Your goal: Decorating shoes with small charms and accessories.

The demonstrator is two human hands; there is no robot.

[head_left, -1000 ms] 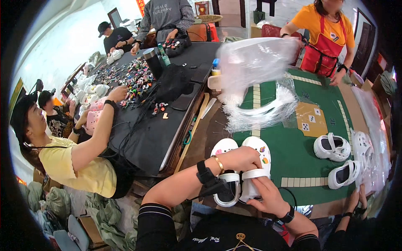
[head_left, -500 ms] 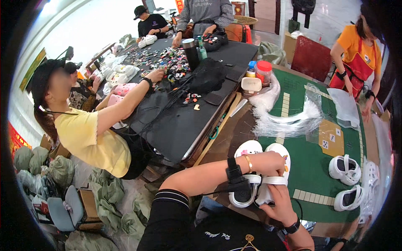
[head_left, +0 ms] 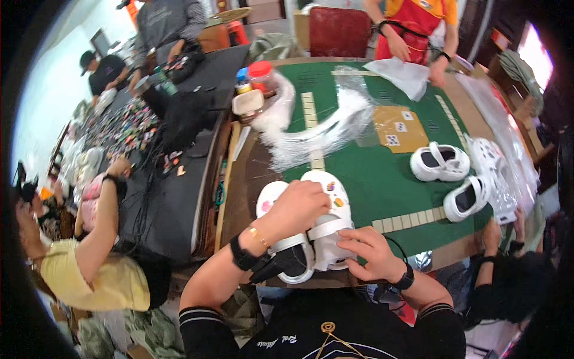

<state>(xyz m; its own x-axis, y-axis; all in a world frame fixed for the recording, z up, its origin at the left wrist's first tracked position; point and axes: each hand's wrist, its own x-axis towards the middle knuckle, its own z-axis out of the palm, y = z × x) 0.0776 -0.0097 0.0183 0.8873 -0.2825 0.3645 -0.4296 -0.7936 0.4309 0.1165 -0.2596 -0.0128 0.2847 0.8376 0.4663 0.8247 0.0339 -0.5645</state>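
Observation:
A pair of white clogs (head_left: 326, 230) with small coloured charms lies side by side at the near edge of the green table (head_left: 382, 179). My left hand (head_left: 297, 206) rests on top of the pair, fingers curled over the toes. My right hand (head_left: 368, 251) grips the heel strap end of the right clog from below. A black wrist strap and a thin bracelet sit on my left wrist, and there is a dark watch on my right.
Two more white clogs (head_left: 439, 163) (head_left: 467, 197) lie to the right. Clear plastic bags (head_left: 317, 128) and a brown card (head_left: 399, 128) lie in the middle. A black table (head_left: 179, 161) with small charms stands left, with people around it. A person in a red apron (head_left: 415, 27) stands across.
The view has swung back to the right and tilted down, so the green table fills more of it. My hands stay on the same pair of clogs.

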